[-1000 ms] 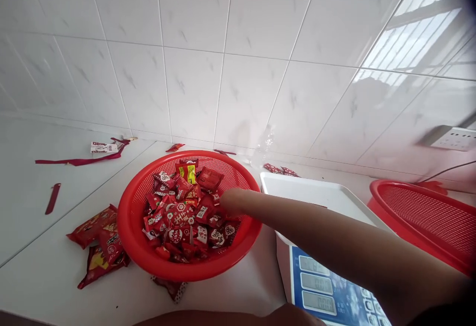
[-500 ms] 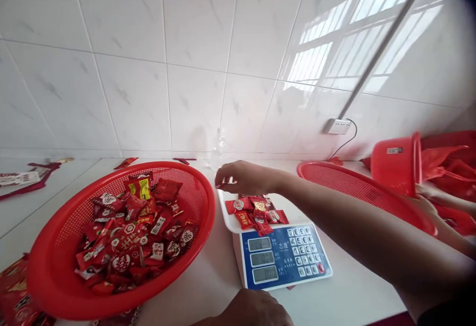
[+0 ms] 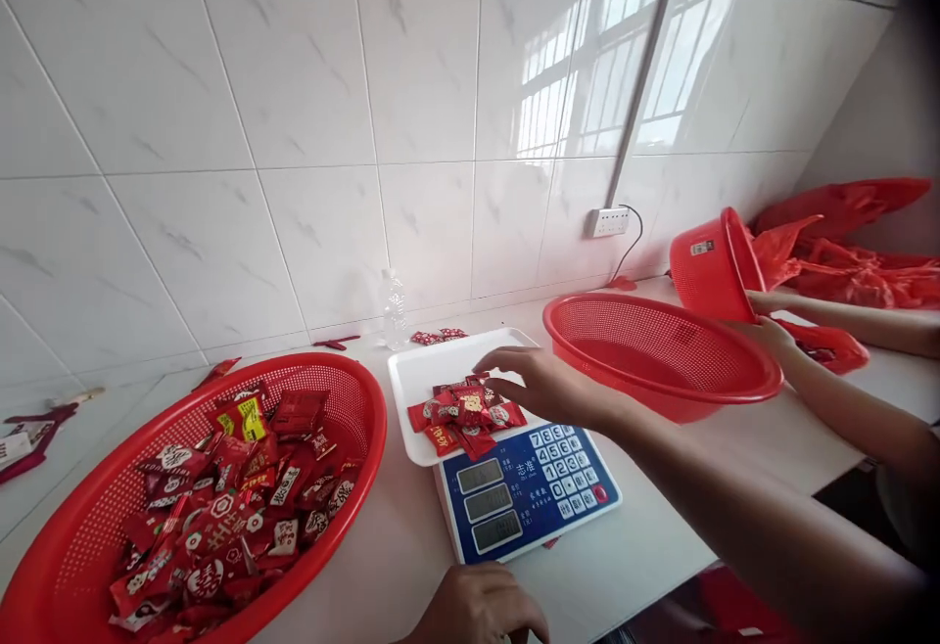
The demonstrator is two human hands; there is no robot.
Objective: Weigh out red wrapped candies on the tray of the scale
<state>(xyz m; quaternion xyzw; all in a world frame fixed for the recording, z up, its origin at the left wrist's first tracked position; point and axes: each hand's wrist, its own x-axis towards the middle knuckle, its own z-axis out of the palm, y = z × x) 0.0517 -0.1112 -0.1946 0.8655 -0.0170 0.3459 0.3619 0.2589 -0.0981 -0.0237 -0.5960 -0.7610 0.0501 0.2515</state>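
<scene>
My right hand (image 3: 540, 380) reaches in from the right over a pile of small red-wrapped snack packets (image 3: 470, 407). Its thumb and fingers are apart, and I see nothing held between them. The packets lie on the white tray (image 3: 415, 370) of a blue-and-white digital scale (image 3: 506, 517). Below the scale's front edge, my left hand (image 3: 481, 605) shows its back with bent fingers; the lower frame edge cuts off the fingertips. To the left stands a big red mesh basket (image 3: 371, 429) with many more wrapped packets (image 3: 227, 507) inside.
Another red basket (image 3: 653, 370) stands right of the scale. Beyond it, another person's hands (image 3: 771, 326) hold a tilted red basket (image 3: 709, 267) near red plastic bags (image 3: 852, 267). A clear bottle (image 3: 394, 309) stands by the tiled wall, below and left of a socket (image 3: 609, 223).
The view has swung to the right. My right hand has shifted from the tray's back left to above the packets, fingers more spread. My left hand stays near the scale's front.
</scene>
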